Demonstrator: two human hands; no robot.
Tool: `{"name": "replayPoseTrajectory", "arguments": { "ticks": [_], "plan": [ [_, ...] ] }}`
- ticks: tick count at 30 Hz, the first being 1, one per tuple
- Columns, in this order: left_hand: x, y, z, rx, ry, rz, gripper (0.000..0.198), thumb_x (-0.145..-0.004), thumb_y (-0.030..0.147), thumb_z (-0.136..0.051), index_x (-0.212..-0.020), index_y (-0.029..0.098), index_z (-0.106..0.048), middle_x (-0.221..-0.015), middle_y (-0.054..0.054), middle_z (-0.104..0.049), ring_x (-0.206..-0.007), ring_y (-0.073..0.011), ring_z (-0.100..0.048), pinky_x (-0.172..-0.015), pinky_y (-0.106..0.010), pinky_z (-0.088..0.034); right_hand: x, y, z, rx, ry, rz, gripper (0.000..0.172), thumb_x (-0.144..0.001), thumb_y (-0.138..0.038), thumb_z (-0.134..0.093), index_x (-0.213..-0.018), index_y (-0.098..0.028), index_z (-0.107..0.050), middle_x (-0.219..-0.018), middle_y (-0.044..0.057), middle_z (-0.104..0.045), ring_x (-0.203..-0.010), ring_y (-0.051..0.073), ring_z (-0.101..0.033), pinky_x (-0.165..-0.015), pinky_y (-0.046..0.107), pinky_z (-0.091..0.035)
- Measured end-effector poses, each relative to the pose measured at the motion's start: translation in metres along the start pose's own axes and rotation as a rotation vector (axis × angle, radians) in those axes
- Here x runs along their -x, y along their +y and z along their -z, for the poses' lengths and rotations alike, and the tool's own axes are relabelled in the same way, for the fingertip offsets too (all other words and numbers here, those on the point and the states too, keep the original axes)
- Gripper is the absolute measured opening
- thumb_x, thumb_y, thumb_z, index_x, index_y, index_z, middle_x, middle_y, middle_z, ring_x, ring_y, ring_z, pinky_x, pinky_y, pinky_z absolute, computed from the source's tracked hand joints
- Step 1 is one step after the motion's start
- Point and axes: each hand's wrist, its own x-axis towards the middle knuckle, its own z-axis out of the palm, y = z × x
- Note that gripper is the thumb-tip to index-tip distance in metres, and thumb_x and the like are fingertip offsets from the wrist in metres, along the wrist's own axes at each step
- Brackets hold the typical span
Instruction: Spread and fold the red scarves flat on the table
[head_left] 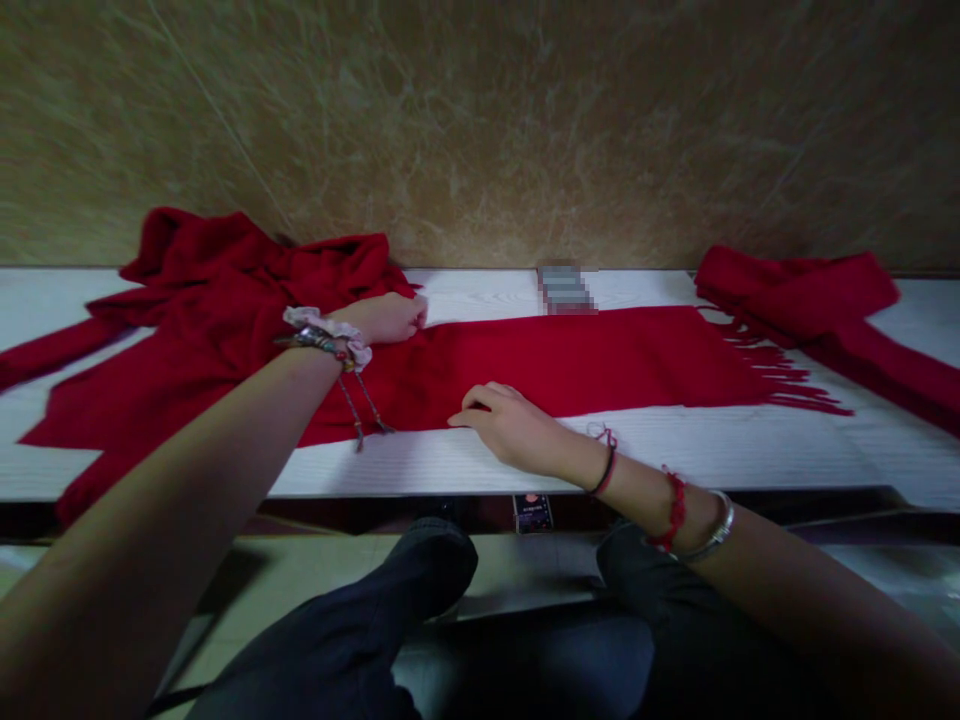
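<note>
A red scarf [600, 362] lies stretched along a white tabletop, its fringed end to the right. My left hand [391, 318], fingers curled closed, grips the scarf's far edge beside a heap of red cloth [232, 265]. At the near edge my right hand [501, 418] pinches the scarf between thumb and fingers. The scarf's left part runs into the heap, and my left forearm hides some of it.
A folded red cloth [795, 285] sits at the table's far right, its tail hanging toward the right edge. A blurred-out rectangular object [566, 288] lies by the marble-patterned wall [480, 130]. Below the front edge is a lit phone [532, 513].
</note>
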Motion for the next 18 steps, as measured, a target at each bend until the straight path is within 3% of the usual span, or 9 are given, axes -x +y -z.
{"name": "replayPoseTrajectory", "arguments": {
  "ticks": [7,11,14,18],
  "plan": [
    [-0.005,-0.004,-0.002,0.083,-0.021,-0.125,0.032,-0.076,0.013,-0.037,-0.088,0.018,-0.065,-0.088,-0.002,-0.067,-0.08,-0.0131,-0.059,-0.075,-0.019,-0.041,0.001,-0.002,0.003,-0.04,-0.006,-0.022,0.03,-0.086,-0.006,-0.044,-0.103,-0.018,-0.066,-0.094,0.007,-0.058,-0.085,0.017,-0.047,-0.084,0.031,-0.038],
    [-0.003,-0.011,-0.005,0.153,0.034,-0.145,0.03,-0.078,0.026,-0.042,-0.091,0.017,-0.068,-0.092,-0.003,-0.067,-0.082,-0.0136,-0.059,-0.076,-0.019,-0.041,0.002,-0.001,0.001,-0.036,-0.01,-0.019,0.031,-0.083,-0.004,-0.045,-0.102,-0.017,-0.066,-0.094,0.007,-0.059,-0.086,0.017,-0.048,-0.084,0.032,-0.039],
    [0.001,-0.012,-0.005,0.204,-0.007,-0.116,0.034,-0.075,0.039,-0.049,-0.09,0.016,-0.068,-0.088,-0.004,-0.068,-0.08,-0.0146,-0.06,-0.072,-0.019,-0.042,0.002,0.0,0.001,-0.034,-0.016,-0.02,0.03,-0.082,-0.003,-0.045,-0.101,-0.016,-0.066,-0.093,0.008,-0.059,-0.086,0.018,-0.049,-0.084,0.033,-0.039],
    [0.004,-0.004,-0.002,0.209,-0.06,-0.017,0.026,-0.072,0.032,-0.052,-0.088,0.017,-0.067,-0.088,-0.002,-0.069,-0.08,-0.0137,-0.06,-0.069,-0.017,-0.043,0.002,-0.001,0.003,-0.036,-0.016,-0.036,0.03,-0.081,-0.002,-0.046,-0.098,-0.016,-0.066,-0.092,0.007,-0.059,-0.085,0.018,-0.049,-0.083,0.032,-0.039]
  ]
}}
